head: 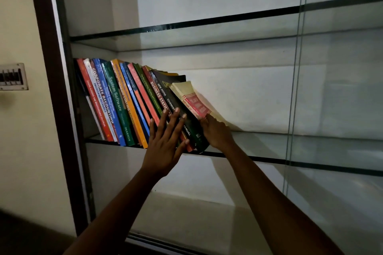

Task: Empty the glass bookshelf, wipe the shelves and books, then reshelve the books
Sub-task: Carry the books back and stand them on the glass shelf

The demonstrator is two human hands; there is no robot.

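Observation:
A row of several books (116, 99) leans to the left on the middle glass shelf (269, 158) of the bookshelf, filling its left end. My left hand (165, 143) lies flat against the spines near the right end of the row, fingers spread. My right hand (215, 132) grips the lower part of the last book, a cream book with a red label (192, 99), which tilts against a black chemistry manual (186, 118). The fingers of my right hand are partly hidden behind that book.
The upper glass shelf (207, 20) is bare, as is the right part of the middle shelf. A sliding glass door edge (294, 89) runs vertically at the right. The dark wooden frame (53, 89) stands at the left, with a switch panel (12, 76) on the wall.

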